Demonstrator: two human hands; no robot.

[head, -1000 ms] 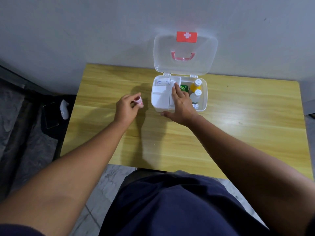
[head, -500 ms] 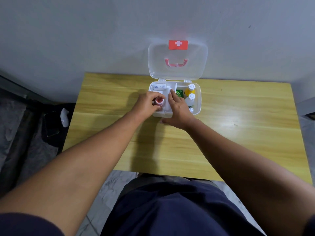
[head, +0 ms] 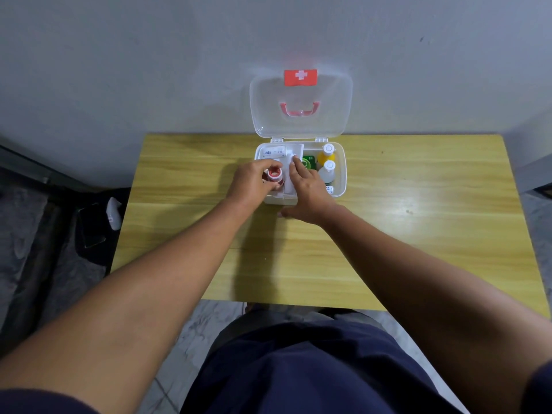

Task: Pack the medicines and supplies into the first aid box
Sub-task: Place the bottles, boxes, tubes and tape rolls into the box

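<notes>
While the table bears the open box at twelve o'clock, the right hand steadies its white insert, fingers together, and the left hand, fingers clamped on the red-topped roll, should lower it squarely into the nine o'clock compartment.

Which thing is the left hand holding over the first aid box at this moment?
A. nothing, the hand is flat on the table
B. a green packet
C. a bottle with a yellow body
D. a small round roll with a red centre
D: the left hand grips a small round roll with a red centre over the left part of the open first aid box.
</notes>
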